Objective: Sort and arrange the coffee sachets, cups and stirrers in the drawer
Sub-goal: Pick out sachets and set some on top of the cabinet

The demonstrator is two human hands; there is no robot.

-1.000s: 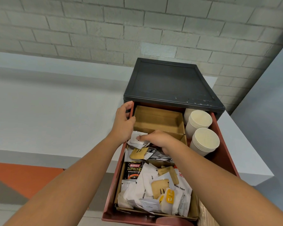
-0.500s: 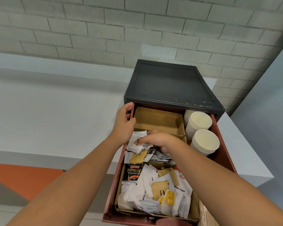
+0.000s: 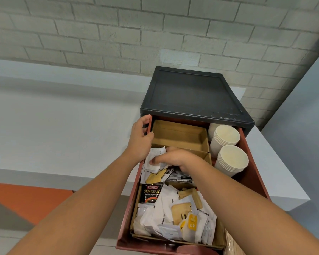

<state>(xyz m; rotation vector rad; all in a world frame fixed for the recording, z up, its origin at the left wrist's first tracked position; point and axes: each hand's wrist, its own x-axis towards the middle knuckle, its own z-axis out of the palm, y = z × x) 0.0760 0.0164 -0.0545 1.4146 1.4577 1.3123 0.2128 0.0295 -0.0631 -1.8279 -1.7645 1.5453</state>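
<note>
So, right hand [image 3: 175, 159] pinches white sachet [image 3: 155, 153] by drawer [image 3: 254, 177] left wall; left hand [image 3: 141, 138] grips that wall near back-left corner. Sachet looks light, floppy, slippery, best pinched at sealed edge.

Shows a dark red drawer [image 3: 254, 159], black cabinet [image 3: 191, 92], cream cups [image 3: 230, 160], brown cardboard dividers [image 3: 179, 137], white sachets [image 3: 166, 205], tan sachets [image 3: 180, 213], a black Kopiko sachet [image 3: 151, 195] with red and gold print, a pale grey brick-patterned wall [image 3: 155, 34] and a white bench [image 3: 63, 126].

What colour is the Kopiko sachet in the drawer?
The Kopiko sachet is black with a red logo band; head view.
</note>
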